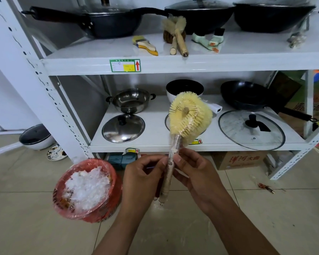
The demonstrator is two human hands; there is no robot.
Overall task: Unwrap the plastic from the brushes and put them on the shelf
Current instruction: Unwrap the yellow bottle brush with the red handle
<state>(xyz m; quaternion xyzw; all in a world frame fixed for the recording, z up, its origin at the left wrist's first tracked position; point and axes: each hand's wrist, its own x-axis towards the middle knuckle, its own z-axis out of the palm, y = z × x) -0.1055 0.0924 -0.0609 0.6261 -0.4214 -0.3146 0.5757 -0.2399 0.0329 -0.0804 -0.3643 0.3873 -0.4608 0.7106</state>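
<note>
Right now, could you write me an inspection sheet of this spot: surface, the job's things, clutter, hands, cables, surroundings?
Surface: white metal shelf unit, two boards in view; tiled floor beneath.
Job's things: round-headed brush, plastic wrap still on, held tilted before the lower board; other brushes lie on the upper board.
Clutter: red-lined bin full of crumpled plastic; small scrap on the floor.
Grippers: left hand and right hand both pinch the brush handle.
Cables: nothing seen.
Surroundings: woks, steel pot, glass lid, cardboard box.
</note>
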